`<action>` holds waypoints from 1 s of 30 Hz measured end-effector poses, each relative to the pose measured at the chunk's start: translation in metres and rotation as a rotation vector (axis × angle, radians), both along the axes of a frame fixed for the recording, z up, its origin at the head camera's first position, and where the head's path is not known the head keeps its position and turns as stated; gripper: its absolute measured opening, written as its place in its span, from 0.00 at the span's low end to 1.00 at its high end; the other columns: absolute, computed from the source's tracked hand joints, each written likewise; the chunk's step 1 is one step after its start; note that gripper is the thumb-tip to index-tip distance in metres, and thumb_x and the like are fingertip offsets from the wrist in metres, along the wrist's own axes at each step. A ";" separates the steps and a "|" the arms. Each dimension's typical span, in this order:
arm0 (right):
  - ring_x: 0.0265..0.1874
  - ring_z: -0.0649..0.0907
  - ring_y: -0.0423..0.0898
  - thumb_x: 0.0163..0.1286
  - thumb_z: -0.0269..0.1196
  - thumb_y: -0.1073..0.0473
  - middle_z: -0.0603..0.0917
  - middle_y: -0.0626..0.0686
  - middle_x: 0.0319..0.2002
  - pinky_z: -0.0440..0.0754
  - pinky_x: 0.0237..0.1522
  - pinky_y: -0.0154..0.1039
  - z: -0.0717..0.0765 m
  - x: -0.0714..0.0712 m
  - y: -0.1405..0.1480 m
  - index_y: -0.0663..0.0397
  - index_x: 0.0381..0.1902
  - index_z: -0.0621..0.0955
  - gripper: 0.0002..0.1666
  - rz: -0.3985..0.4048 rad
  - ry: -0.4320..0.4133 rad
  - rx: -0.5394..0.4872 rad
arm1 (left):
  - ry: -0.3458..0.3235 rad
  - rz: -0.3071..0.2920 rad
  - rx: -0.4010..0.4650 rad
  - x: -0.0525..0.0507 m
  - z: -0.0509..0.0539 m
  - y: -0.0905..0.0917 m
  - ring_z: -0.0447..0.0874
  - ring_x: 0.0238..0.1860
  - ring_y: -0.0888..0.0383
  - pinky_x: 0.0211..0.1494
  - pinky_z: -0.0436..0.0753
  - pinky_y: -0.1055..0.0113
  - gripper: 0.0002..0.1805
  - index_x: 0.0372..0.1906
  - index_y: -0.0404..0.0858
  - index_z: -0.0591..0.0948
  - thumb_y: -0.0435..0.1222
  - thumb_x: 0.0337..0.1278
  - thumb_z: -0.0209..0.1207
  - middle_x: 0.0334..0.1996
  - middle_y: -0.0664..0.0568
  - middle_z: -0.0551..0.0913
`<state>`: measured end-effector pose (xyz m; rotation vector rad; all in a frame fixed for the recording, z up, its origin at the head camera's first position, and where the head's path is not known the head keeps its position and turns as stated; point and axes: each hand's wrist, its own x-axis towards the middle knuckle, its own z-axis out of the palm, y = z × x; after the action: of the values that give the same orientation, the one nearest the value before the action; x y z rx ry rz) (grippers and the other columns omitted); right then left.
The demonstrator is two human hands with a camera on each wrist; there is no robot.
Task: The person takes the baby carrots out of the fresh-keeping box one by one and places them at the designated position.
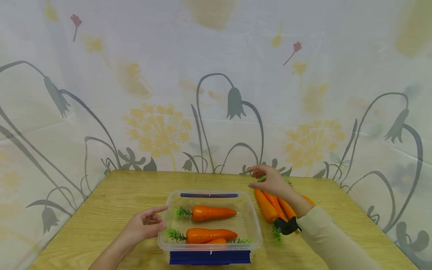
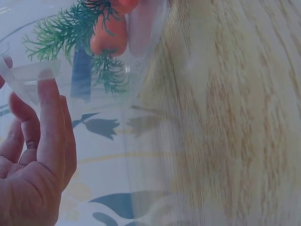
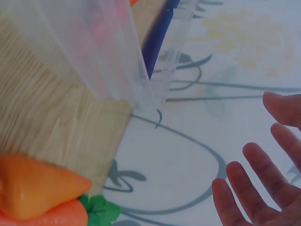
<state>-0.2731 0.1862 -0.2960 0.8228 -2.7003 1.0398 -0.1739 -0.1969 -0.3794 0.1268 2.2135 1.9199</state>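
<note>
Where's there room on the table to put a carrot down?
Bare wood shows left of the left hand, behind the clear box up to the printed cloth, and right of the right sleeve. It's crowded right of the box, with carrots heaped by the right hand.

left hand (image 1: pixel 145 227): index and thumb extended, tips apart; other fingers bent inward
left forearm (image 1: pixel 109 251): bare, angled in from lower left
right hand (image 1: pixel 270 182): raised, reached farther forward than left; fingers loosely curved, thumb apart
right forearm (image 1: pixel 301 202): in from lower right, beige sleeve (image 1: pixel 332 234) near wrist
</note>
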 end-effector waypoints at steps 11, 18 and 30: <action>0.42 0.78 0.55 0.59 0.67 0.61 0.78 0.55 0.41 0.79 0.41 0.45 -0.009 -0.009 -0.033 0.57 0.51 0.78 0.21 0.153 -0.072 0.018 | 0.001 -0.003 0.007 0.001 -0.001 -0.001 0.74 0.42 0.56 0.43 0.80 0.59 0.36 0.67 0.30 0.63 0.37 0.55 0.64 0.41 0.46 0.72; 0.42 0.80 0.54 0.60 0.67 0.62 0.78 0.58 0.44 0.80 0.41 0.42 -0.018 -0.016 -0.052 0.58 0.54 0.76 0.24 0.292 -0.231 0.106 | 0.003 -0.005 0.006 0.000 0.002 -0.001 0.75 0.42 0.56 0.43 0.80 0.59 0.38 0.67 0.30 0.63 0.39 0.54 0.64 0.41 0.46 0.72; 0.51 0.77 0.54 0.59 0.64 0.72 0.78 0.56 0.50 0.76 0.51 0.40 -0.035 -0.015 -0.087 0.58 0.54 0.77 0.24 0.446 -0.348 0.338 | 0.004 -0.007 0.008 0.001 0.003 0.000 0.75 0.42 0.55 0.44 0.80 0.58 0.39 0.67 0.30 0.63 0.40 0.53 0.65 0.40 0.47 0.72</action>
<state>-0.2877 0.0992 -0.3309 1.4838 -3.1238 0.8721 -0.1733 -0.1970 -0.3765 0.1391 2.2047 1.9269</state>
